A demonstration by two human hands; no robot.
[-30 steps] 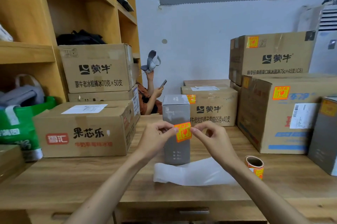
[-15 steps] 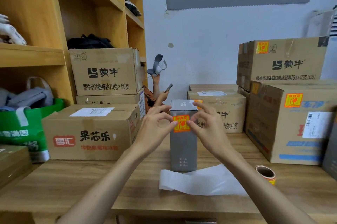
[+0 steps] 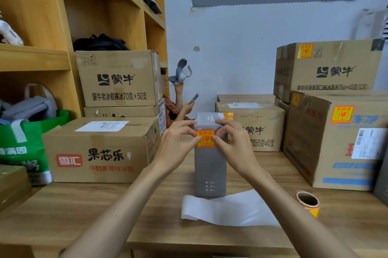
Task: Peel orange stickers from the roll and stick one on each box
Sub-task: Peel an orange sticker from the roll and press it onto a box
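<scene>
Now left hand [image 3: 176, 148] and right hand [image 3: 235, 149] pinch the red-printed orange sticker [image 3: 205, 139] against the grey box [image 3: 210, 170].

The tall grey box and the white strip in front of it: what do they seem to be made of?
Grey box: likely smooth matte cardboard, given crisp edges and small print. White strip: probably thin translucent backing paper with a slight sheen; its end curls up.

- Box [image 3: 210, 165]: matt grey card.
- Sticker [image 3: 205, 138]: glossy orange paper.
- Liner [image 3: 226, 208]: smooth, translucent white paper.
- Roll [image 3: 307, 203]: brown cardboard core.
- Table [image 3: 84, 215]: matt wood grain.
- Left carton [image 3: 100, 150]: matt brown cardboard.
</scene>
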